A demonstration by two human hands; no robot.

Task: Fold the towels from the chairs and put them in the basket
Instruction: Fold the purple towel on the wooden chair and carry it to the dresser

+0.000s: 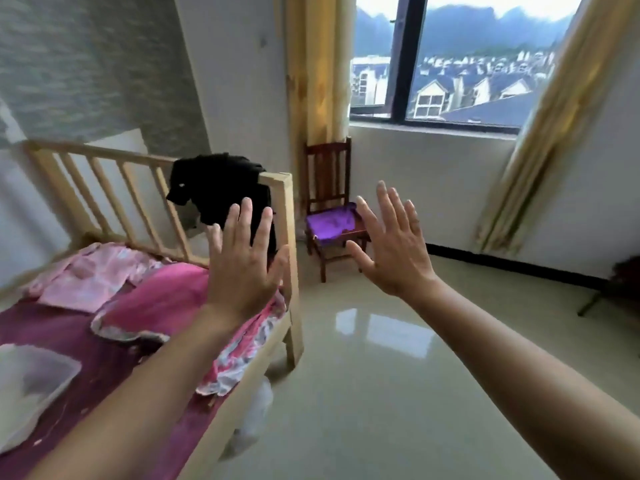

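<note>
A purple towel (pixel 331 222) lies on the seat of a dark wooden chair (pixel 327 174) in the far corner under the window. My left hand (pixel 244 261) is raised in front of me, fingers spread, holding nothing. Held up the same way, my right hand (pixel 393 245) is empty too, and its fingertips overlap the chair's right edge in the view. Both hands are well short of the chair. No basket is in view.
A wooden bed (pixel 285 216) with pink and maroon bedding fills the left side; a black garment (pixel 216 183) hangs over its rail. Shiny tiled floor (pixel 381 358) stretches to the chair. Yellow curtains (pixel 313 71) frame the window. Part of another dark piece of furniture (pixel 620 282) shows at far right.
</note>
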